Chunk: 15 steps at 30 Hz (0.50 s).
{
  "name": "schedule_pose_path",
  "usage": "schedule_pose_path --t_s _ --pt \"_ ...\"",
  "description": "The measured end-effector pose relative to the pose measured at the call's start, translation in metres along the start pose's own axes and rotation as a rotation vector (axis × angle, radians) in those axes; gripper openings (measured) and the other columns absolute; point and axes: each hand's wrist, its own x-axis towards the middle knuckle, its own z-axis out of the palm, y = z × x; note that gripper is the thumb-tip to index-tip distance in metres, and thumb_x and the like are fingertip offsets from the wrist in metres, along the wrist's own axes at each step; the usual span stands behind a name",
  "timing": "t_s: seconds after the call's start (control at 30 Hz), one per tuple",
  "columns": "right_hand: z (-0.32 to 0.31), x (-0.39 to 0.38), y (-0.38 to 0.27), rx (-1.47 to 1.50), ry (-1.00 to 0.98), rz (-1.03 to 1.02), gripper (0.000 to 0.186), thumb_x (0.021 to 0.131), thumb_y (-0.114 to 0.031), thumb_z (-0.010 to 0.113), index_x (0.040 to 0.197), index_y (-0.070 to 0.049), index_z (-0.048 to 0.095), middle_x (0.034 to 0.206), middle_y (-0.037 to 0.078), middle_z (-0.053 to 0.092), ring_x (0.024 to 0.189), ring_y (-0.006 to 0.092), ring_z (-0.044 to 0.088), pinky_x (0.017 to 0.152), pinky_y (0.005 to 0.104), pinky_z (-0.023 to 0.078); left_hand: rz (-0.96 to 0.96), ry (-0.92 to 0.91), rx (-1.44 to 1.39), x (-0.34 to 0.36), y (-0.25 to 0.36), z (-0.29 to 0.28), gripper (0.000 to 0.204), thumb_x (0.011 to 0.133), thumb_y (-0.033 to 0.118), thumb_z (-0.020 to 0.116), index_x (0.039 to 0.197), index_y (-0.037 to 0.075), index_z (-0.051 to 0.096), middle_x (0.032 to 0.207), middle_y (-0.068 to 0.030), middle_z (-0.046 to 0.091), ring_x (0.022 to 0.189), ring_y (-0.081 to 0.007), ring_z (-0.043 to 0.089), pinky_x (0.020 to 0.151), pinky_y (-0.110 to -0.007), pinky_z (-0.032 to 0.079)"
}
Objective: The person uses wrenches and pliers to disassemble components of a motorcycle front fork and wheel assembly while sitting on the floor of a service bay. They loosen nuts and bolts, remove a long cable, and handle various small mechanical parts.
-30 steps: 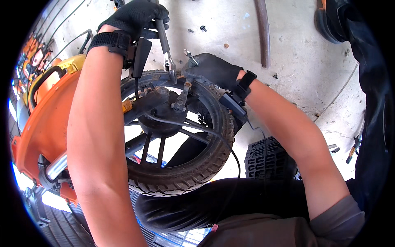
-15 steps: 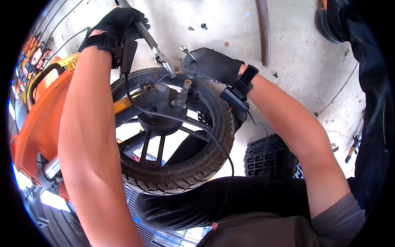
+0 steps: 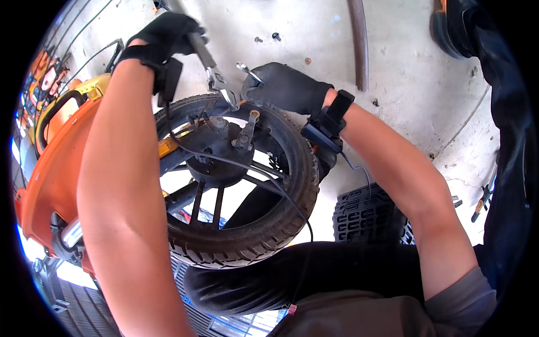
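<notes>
A black motorcycle wheel with a knobbly tyre and dark spokes fills the middle of the view, its hub and brake arm facing me. My left hand, in a black glove, grips a metal wrench whose jaws sit at the top of the wheel rim. My right hand, also gloved, rests on the tyre's upper edge and pinches a small metal part right beside the wrench jaws. A black cable runs across the hub.
An orange motorcycle body stands at the left. A black plastic crate lies on the concrete floor at the right. A curved pipe and small bolts lie on the floor beyond. Another person's dark trouser leg is at far right.
My left hand has swung the wrench from upright to slanting down toward the rim's top. My right hand has stayed on the tyre's upper edge.
</notes>
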Motion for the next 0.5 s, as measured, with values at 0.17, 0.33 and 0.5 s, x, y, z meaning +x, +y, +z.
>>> schedule_pose_path --t_s 0.17,0.33,0.5 --pt "-0.003 -0.002 -0.011 0.047 -0.014 0.044 0.024 0.088 -0.022 0.062 0.096 0.000 0.069 0.081 0.010 0.068 0.074 0.0174 0.061 0.073 0.0333 0.048 0.170 -0.160 0.339 0.021 0.045 0.033 0.012 0.086 0.012 0.066 0.092 0.001 0.066 0.082 -0.0152 0.070 0.075 -0.0290 0.071 0.062 -0.039 0.057" --pt "0.002 -0.010 -0.008 0.035 -0.001 0.015 0.025 0.088 -0.020 0.062 0.101 0.000 0.069 0.086 0.010 0.069 0.080 0.0153 0.063 0.077 0.0322 0.049 -0.040 0.181 0.083 0.016 0.010 0.007 0.017 0.086 0.010 0.051 0.099 0.000 0.056 0.093 -0.0173 0.068 0.080 -0.0290 0.070 0.068 -0.039 0.061" --pt "0.002 -0.007 0.002 0.082 -0.042 -0.020 0.024 0.091 -0.019 0.060 0.104 -0.001 0.068 0.093 0.008 0.069 0.084 0.0150 0.062 0.080 0.0317 0.049 -0.151 0.211 0.051 0.008 -0.010 -0.015 0.019 0.087 0.008 0.056 0.103 -0.002 0.056 0.098 -0.0184 0.068 0.087 -0.0306 0.071 0.074 -0.038 0.060"
